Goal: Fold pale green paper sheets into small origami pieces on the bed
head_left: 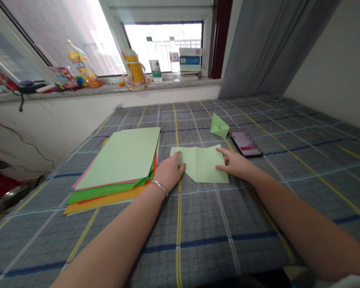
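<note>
A light green folded sheet of paper (201,162) lies flat on the plaid cloth in front of me. My left hand (169,171), with a silver bangle on the wrist, presses its fingertips on the sheet's left edge. My right hand (235,163) rests on the sheet's right edge, index finger stretched along the top corner. Both hands lie flat with fingers out, and neither lifts the paper.
A stack of coloured paper (120,168) lies left of the sheet. A finished green folded paper shape (219,126) and a phone (246,144) sit beyond my right hand. Bottles (135,68) and boxes line the windowsill. A wall (333,60) bounds the right side.
</note>
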`<state>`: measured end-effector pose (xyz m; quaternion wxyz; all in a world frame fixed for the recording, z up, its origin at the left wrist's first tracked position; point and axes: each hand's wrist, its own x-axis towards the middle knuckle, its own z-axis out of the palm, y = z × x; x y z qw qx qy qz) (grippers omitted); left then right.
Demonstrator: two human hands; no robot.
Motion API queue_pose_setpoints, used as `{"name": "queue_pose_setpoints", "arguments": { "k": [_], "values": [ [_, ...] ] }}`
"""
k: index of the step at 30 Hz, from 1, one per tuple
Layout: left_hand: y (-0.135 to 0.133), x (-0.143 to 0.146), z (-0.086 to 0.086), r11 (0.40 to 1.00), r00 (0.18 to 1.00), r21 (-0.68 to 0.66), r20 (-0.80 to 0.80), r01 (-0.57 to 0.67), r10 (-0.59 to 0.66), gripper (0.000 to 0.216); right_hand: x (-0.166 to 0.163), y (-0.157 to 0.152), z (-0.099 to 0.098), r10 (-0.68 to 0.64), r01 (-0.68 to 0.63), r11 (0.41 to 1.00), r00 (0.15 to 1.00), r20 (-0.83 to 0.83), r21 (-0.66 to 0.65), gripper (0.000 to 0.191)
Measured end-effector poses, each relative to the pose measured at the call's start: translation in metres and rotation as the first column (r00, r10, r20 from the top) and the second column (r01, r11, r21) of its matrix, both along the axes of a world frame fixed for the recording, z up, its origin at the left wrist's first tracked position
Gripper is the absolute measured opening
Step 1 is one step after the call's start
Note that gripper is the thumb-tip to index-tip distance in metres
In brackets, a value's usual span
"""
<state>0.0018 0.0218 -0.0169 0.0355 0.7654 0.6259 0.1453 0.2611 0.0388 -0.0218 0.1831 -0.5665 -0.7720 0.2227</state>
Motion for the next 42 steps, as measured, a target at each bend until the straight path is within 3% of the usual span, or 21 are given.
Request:
{"name": "queue_pose_setpoints", "arguments": {
  "k": [4, 7, 9, 15, 19, 23, 31, 36, 42],
  "values": [
    [0.000, -0.003, -0.002, 0.982, 0.984, 0.132, -0.135, 0.137, -0.119, 0.032, 0.007, 0.002, -0.005, 0.058, -0.073, 0.979, 0.995, 0.086, 0.189, 0.054],
    [-0.001, -0.003, -0.002, 0.958, 0.966, 0.195, -0.191, 0.212, -0.175, 0.032, 0.012, 0.001, -0.009, 0.091, -0.123, 0.952, 0.988, 0.123, 0.281, 0.053],
    [-0.003, -0.003, -0.003, 0.965, 0.967, 0.179, -0.200, 0.192, -0.156, 0.036, 0.014, -0.001, -0.009, 0.099, -0.147, 0.941, 0.981, 0.168, 0.305, 0.057],
    [-0.005, 0.001, -0.008, 0.993, 0.964, 0.027, -0.244, 0.113, -0.103, 0.053, 0.018, -0.002, -0.003, 0.177, -0.242, 0.926, 0.956, 0.233, 0.291, 0.064],
    [-0.005, 0.001, -0.009, 0.990, 0.958, -0.029, -0.251, 0.139, -0.142, 0.057, 0.019, -0.001, -0.001, 0.261, -0.336, 0.893, 0.928, 0.265, 0.300, 0.060],
    [-0.005, 0.000, -0.008, 0.967, 0.937, -0.070, -0.239, 0.244, -0.254, 0.057, 0.024, 0.000, 0.000, 0.265, -0.337, 0.899, 0.927, 0.266, 0.279, 0.057],
    [-0.003, -0.001, -0.010, 0.938, 0.907, -0.059, -0.240, 0.341, -0.345, 0.053, 0.022, 0.001, 0.008, 0.402, -0.459, 0.822, 0.887, 0.228, 0.336, 0.046],
    [-0.001, 0.001, -0.009, 0.916, 0.889, -0.081, -0.221, 0.394, -0.402, 0.049, 0.019, 0.001, 0.013, 0.472, -0.516, 0.783, 0.856, 0.208, 0.348, 0.022],
    [-0.001, 0.005, -0.009, 0.899, 0.871, -0.061, -0.228, 0.433, -0.435, 0.049, 0.014, 0.000, 0.013, 0.496, -0.507, 0.821, 0.861, 0.109, 0.262, 0.019]
  ]
}}
